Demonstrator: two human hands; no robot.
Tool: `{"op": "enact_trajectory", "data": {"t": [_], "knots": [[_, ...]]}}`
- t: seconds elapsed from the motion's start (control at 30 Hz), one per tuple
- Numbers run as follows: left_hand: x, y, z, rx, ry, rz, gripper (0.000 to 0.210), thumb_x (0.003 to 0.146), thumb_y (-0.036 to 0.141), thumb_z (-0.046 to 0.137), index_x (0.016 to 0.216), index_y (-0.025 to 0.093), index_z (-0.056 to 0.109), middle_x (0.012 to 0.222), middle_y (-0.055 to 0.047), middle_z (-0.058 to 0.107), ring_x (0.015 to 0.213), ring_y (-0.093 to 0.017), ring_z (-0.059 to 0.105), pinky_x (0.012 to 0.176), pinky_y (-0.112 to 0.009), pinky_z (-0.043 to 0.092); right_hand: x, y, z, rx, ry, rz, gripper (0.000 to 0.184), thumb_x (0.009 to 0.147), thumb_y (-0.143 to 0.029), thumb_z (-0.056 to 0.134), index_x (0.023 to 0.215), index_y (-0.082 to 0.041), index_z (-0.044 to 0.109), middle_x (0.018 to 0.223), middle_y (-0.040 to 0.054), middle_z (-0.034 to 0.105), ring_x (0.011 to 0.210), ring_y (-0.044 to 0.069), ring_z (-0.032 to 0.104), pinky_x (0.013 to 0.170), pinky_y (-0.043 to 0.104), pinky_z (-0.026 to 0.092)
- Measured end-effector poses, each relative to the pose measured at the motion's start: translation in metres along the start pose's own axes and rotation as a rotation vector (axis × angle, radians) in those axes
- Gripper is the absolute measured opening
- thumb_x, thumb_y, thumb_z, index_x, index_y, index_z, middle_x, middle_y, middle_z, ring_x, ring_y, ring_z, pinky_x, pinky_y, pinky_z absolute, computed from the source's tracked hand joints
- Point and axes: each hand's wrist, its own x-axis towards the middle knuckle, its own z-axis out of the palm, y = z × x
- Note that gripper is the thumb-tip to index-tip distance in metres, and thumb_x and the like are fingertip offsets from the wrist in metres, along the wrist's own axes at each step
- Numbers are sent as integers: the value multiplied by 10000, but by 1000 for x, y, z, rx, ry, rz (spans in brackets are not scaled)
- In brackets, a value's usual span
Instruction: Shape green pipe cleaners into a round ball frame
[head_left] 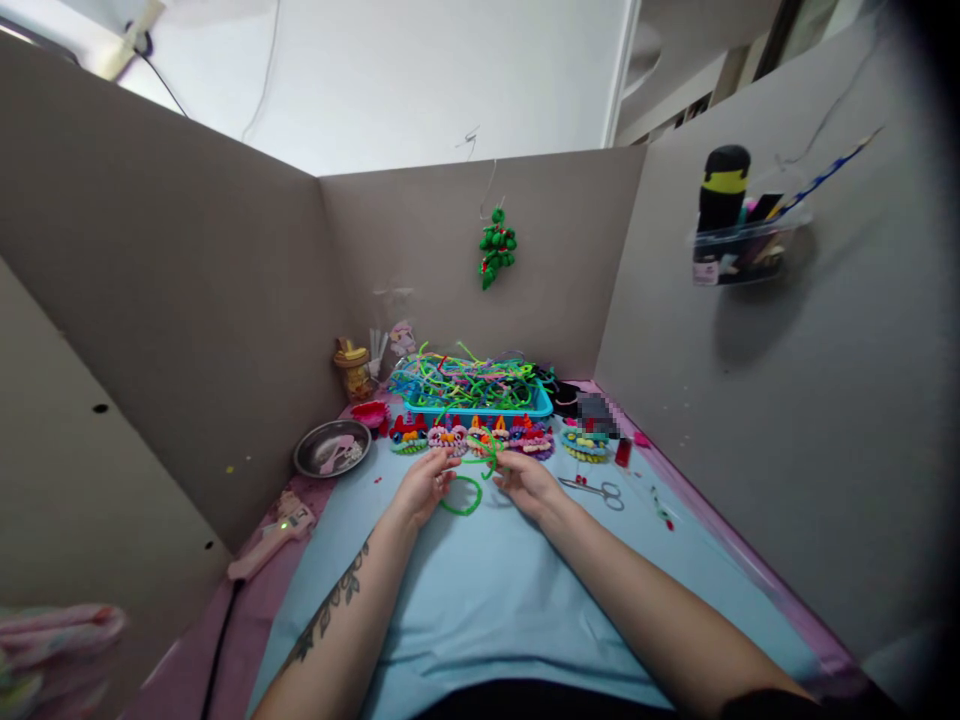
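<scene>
Between my hands is a bright green pipe cleaner (462,497), bent into a loop below my left fingers, with more green lengths crossing near my right fingertips. My left hand (430,484) pinches it on the left side. My right hand (527,482) is closed on its other part, thumb and fingers together. Just beyond my fingers sits a row of colourful fuzzy figures (448,436) made of pipe cleaners. A blue tray (480,412) heaped with loose pipe cleaners (472,380) stands behind them.
Scissors (600,490) lie to the right. A metal bowl (332,450) with pink pieces and a pink glue gun (277,535) are at left. Grey panels (480,190) enclose the table; a green ornament (498,250) hangs at the back, a tool holder (742,250) on the right panel.
</scene>
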Motion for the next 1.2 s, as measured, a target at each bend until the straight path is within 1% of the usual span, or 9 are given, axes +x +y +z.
{"op": "enact_trajectory", "data": {"t": [0.13, 0.27, 0.33, 0.47, 0.7, 0.83, 0.93, 1.03, 1.2], "knots": [[1, -7, 4, 320, 1, 209, 342, 662, 348, 684, 941, 160, 628, 962, -76, 638, 709, -121, 558, 553, -192, 377, 9, 0, -10, 116, 66, 101, 137, 620, -329, 648, 699, -222, 615, 751, 41, 682, 744, 203, 610, 614, 314, 424], [0, -11, 11, 520, -20, 451, 421, 625, 268, 700, 1031, 198, 616, 1113, -79, 585, 839, -165, 539, 621, -215, 394, 7, 1, -5, 138, 69, 93, 169, 601, -324, 673, 723, -220, 622, 794, 40, 685, 788, 211, 610, 627, 315, 419], [-1, -11, 12, 598, -14, 509, 342, 663, 264, 658, 1000, 210, 632, 1093, -70, 582, 870, -175, 526, 600, -210, 381, 2, 2, 0, 91, 54, 50, 201, 570, -319, 698, 723, -208, 631, 807, 41, 683, 808, 217, 603, 640, 317, 413], [1, -10, 11, 701, 2, 596, 118, 730, 281, 580, 743, 186, 649, 937, -63, 597, 918, -190, 514, 648, -221, 385, -4, 2, 6, 37, 37, -3, 224, 529, -309, 726, 711, -198, 655, 794, 34, 679, 830, 222, 588, 657, 314, 400], [6, -10, 1, 672, -83, 591, 160, 680, 298, 645, 583, 173, 622, 938, -73, 594, 942, -203, 526, 854, -290, 363, -3, 1, 6, 92, 38, 2, 194, 530, -335, 730, 661, -215, 652, 796, 20, 689, 787, 205, 580, 692, 326, 392], [3, -6, -2, 660, -106, 519, 148, 654, 276, 663, 779, 197, 665, 1045, -77, 590, 938, -209, 523, 767, -271, 386, -2, 0, 5, 46, 50, -53, 206, 543, -351, 727, 674, -216, 642, 831, 24, 689, 831, 218, 579, 705, 330, 384], [2, -1, -7, 695, 82, 503, 351, 611, 234, 679, 956, 219, 620, 992, -62, 598, 823, -188, 523, 707, -261, 377, -1, -3, 2, 95, 106, -75, 203, 532, -340, 723, 654, -217, 617, 805, 12, 678, 823, 209, 579, 690, 313, 383], [3, 1, -17, 948, 302, 514, 138, 630, 245, 647, 754, 195, 611, 774, -44, 570, 778, -200, 502, 757, -296, 349, -1, -5, -3, 158, 139, -82, 185, 519, -300, 715, 619, -214, 584, 746, 2, 651, 759, 186, 571, 657, 295, 388], [2, -8, -22, 1131, 280, 427, 212, 544, 320, 718, 536, 196, 547, 652, -48, 510, 852, -264, 500, 802, -328, 327, -4, -6, -3, -60, 67, -196, 202, 586, -354, 672, 567, -211, 532, 622, -12, 570, 676, 170, 527, 644, 296, 380]]}}
